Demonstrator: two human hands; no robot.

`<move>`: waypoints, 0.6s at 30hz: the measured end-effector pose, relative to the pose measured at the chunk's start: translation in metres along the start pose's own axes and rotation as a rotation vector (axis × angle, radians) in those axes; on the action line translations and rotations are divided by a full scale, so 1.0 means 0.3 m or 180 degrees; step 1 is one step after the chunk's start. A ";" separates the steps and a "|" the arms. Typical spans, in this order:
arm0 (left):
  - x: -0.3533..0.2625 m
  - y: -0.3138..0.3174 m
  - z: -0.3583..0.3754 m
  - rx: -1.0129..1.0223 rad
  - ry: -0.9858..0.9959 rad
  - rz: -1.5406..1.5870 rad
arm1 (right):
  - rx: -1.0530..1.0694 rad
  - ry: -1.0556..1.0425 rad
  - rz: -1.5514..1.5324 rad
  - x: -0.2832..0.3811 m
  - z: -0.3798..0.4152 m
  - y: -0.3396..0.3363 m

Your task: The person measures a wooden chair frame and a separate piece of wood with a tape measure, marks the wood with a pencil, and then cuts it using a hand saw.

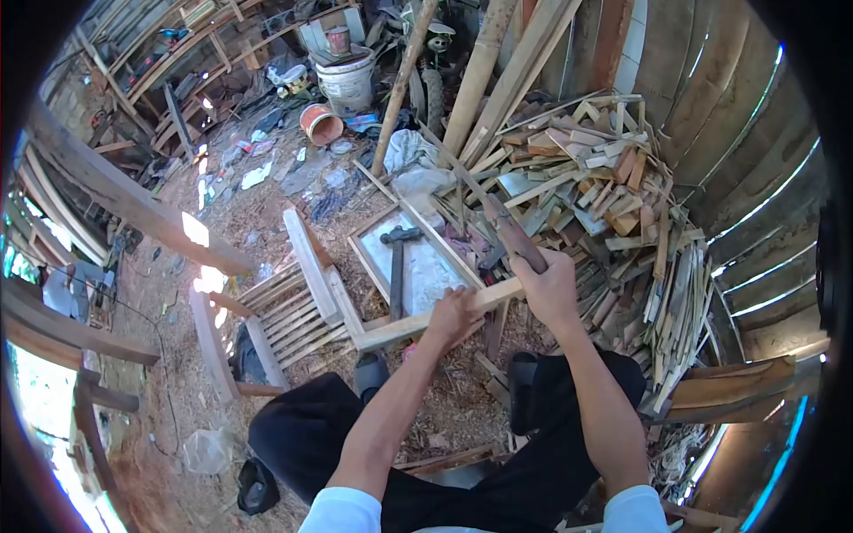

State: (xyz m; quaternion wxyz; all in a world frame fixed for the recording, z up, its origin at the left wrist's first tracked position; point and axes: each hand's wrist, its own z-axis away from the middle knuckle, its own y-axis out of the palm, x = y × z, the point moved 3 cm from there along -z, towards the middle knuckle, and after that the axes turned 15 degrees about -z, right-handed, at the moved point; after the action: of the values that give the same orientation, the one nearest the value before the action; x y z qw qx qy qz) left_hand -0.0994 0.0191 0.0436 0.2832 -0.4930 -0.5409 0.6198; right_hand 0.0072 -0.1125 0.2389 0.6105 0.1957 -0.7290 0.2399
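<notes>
Wood strip (426,317), pale and slender, lies with its long axis running left to right and slightly upward across the person's knees, above the sawdust floor. Left hand (453,317) is clenched around its middle. Right hand (551,286), just beside at the strip's right end, grips a dark blade-like tool (511,233) angled up and away.

Open sawdust floor (204,222) to the left of the hands, scrap wood pile (586,178) crowding in close on the right, framed panel (413,258) with a hammer (397,266) just ahead, slatted frame (293,311) lying low left, leaning poles (480,62) beyond
</notes>
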 end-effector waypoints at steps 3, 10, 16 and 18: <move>0.046 0.012 0.010 0.0007 0.0182 0.0013 | 0.0080 0.0009 0.0031 -0.034 0.033 -0.027; -0.014 0.056 0.100 -0.0273 0.0143 0.0350 | 0.0189 0.0116 0.0130 -0.075 0.037 -0.066; 0.033 0.021 0.006 0.0136 0.0147 -0.0059 | 0.0109 0.0332 0.0041 -0.127 0.019 -0.116; 0.031 0.004 0.000 0.0045 0.0336 -0.0315 | 0.0081 0.0356 0.0081 -0.130 0.026 -0.123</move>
State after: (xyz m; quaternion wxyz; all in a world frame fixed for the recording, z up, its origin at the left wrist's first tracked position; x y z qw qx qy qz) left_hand -0.1025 0.0270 0.0395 0.3451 -0.4957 -0.5445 0.5820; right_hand 0.0293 -0.1472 0.2036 0.6447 0.1804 -0.6930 0.2675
